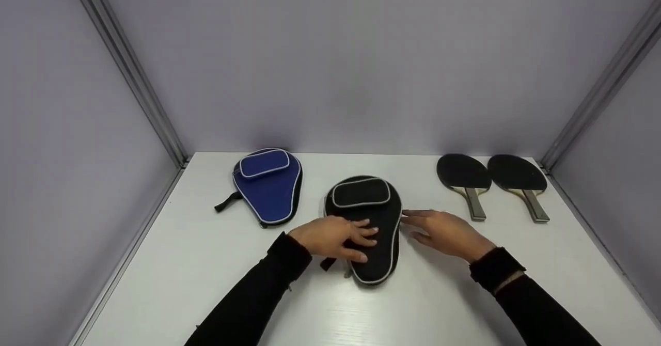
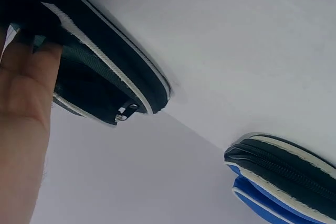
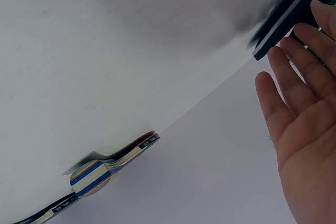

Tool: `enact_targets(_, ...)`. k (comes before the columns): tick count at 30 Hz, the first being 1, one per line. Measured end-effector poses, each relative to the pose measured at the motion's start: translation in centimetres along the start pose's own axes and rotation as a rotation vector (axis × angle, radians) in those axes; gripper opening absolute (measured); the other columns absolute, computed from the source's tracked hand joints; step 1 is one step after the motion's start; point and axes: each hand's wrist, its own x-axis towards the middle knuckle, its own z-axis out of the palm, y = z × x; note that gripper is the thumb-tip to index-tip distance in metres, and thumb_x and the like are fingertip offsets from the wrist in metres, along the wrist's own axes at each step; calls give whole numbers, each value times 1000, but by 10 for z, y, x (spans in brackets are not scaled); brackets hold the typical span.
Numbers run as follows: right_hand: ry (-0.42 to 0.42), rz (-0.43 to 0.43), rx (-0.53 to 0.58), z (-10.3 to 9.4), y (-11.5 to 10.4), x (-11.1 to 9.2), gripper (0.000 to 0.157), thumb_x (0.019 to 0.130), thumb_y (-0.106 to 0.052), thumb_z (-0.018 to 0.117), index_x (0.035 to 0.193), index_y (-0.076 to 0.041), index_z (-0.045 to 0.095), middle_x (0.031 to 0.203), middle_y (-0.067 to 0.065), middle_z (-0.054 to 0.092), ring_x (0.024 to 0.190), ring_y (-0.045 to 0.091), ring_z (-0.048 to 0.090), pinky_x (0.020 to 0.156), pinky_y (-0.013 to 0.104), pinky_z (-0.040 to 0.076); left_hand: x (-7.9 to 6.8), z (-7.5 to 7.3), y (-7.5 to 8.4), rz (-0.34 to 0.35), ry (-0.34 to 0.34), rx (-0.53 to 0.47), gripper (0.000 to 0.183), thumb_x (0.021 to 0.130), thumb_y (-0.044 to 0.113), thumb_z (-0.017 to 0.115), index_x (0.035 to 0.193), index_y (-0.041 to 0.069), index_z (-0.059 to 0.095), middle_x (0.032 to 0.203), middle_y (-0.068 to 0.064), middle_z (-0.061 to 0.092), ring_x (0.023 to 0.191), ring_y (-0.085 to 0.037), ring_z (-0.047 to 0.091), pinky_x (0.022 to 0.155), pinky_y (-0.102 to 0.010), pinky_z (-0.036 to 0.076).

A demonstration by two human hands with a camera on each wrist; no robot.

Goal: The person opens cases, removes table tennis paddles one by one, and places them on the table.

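A black table tennis paddle case [image 1: 384,227] with pale piping and a small front pocket lies flat on the white table. My left hand [image 1: 330,236] rests on its front, fingers spread, with the thumb toward the narrow end. In the left wrist view the fingers reach the case [image 2: 113,59] near its edge, and a zipper pull [image 2: 127,111] shows at its wide end. My right hand [image 1: 449,232] is at the case's right side, fingers extended toward the edge; in the right wrist view, the palm [image 3: 310,150] holds nothing.
A blue paddle case [image 1: 268,191] with a black strap lies at the back left. Two black-faced paddles, a left one [image 1: 463,173] and a right one [image 1: 518,173], lie side by side at the back right. Pale walls [image 1: 351,67] enclose the table's back and sides.
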Motion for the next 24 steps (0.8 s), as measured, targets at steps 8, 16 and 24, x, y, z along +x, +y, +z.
enact_targets(8, -25, -38, -19, 4, 2, 1, 44, 110, -9, 79, 154, -2, 76, 157, 25, 76, 139, 43, 79, 111, 58, 69, 0, 1, -2, 21, -5, -33, 51, 116, 57, 70, 160, 31, 73, 181, 12, 53, 179, -14, 36, 145, -41, 40)
enact_targets(16, -41, -71, 30, 6, 6, 5, 34, 114, -5, 72, 146, -3, 81, 153, 21, 79, 141, 39, 79, 116, 56, 67, 0, 5, 3, 3, 45, -20, 47, 117, 54, 70, 158, 32, 75, 180, 13, 54, 178, -13, 38, 143, -43, 44)
enact_targets(24, -14, -104, 22, 9, 9, 4, 30, 114, -7, 74, 142, -3, 83, 150, 22, 81, 137, 40, 81, 111, 55, 70, -2, 1, 3, 41, 28, 78, 49, 114, 43, 77, 161, 31, 73, 181, 10, 53, 177, -16, 41, 139, -41, 50)
